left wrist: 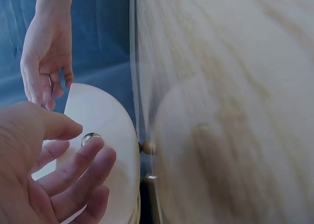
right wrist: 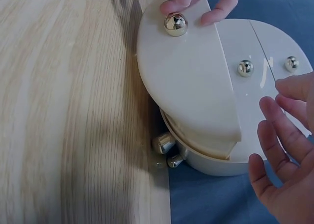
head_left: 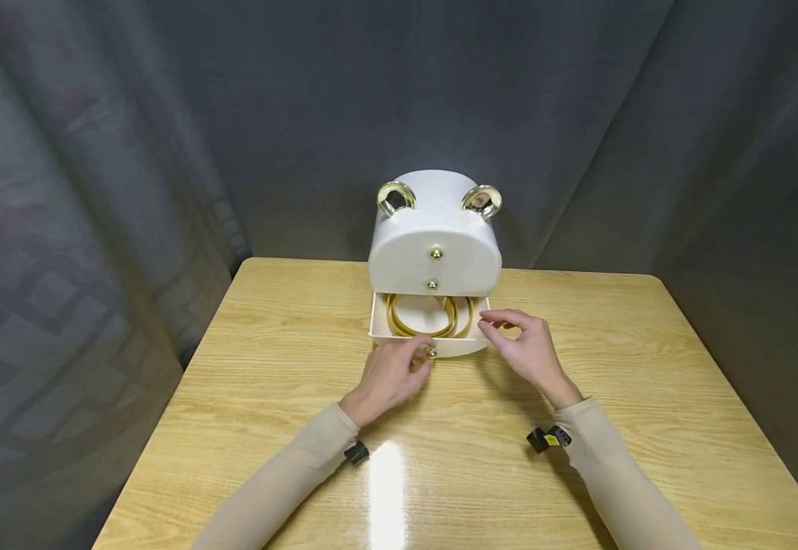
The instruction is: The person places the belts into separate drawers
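Note:
A white rounded storage box [head_left: 435,263] with two gold ear-shaped pieces stands on the table, its bottom drawer [head_left: 374,321] pulled out. Inside the drawer lies a coiled golden-yellow strap [head_left: 394,319]. My left hand [head_left: 390,374] is at the drawer front, its fingers loosely bent around the gold knob [right wrist: 175,24]. In the right wrist view, one fingertip sits right at the knob and another at the panel's upper edge. My right hand [head_left: 526,347] hovers by the drawer's right corner. Its thumb and index finger stand slightly apart with nothing between them [right wrist: 282,145].
Two more gold knobs [head_left: 436,253] are on the box front above the drawer. The wooden table [head_left: 619,367] reaches back to dark grey curtains [head_left: 344,99]. A small black device [head_left: 549,438] is strapped to the right sleeve.

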`<state>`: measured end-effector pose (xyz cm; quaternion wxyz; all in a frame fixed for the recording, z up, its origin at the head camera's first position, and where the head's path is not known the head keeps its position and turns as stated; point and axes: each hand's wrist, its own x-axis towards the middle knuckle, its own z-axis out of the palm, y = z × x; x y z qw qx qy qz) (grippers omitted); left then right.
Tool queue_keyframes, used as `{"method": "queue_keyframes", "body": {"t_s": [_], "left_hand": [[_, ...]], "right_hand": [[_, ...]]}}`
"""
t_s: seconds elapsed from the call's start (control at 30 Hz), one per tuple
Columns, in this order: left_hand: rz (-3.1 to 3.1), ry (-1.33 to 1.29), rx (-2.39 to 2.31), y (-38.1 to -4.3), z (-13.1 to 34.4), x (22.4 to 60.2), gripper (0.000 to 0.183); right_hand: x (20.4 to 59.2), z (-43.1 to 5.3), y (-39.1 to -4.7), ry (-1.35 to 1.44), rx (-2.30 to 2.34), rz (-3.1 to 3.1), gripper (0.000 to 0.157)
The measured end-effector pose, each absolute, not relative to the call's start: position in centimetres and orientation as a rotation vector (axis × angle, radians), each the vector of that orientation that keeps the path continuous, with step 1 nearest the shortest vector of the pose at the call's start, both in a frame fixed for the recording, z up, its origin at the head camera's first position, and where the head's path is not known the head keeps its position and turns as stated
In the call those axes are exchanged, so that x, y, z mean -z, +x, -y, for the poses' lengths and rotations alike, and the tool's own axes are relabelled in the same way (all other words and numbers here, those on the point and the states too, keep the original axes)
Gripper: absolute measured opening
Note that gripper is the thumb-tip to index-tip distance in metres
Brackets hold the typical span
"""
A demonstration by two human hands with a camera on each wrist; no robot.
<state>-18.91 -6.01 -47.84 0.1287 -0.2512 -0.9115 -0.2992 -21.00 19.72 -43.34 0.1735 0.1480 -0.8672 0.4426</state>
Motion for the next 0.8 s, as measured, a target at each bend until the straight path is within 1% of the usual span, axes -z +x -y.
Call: {"method": "queue_keyframes", "body": {"t_s": [0.27,0.53,0.8], "left_hand": [[2.672,-0.741,0.834,-19.4,5.9,47.8,0.028],[2.687,-0.691,0.821,-20.0,5.9,47.7,0.029],[2.667,-0.606,0.871,-20.4,6.0,47.7,0.02]], "right_hand": [[43.5,-20.3,-21.2,0.412,-1.253,2.458,0.019],[43.7,-20.2,-21.2,0.4,-1.265,2.466,0.02],[43.9,-20.5,-21.1,0.377,-1.266,2.457,0.019]]}}
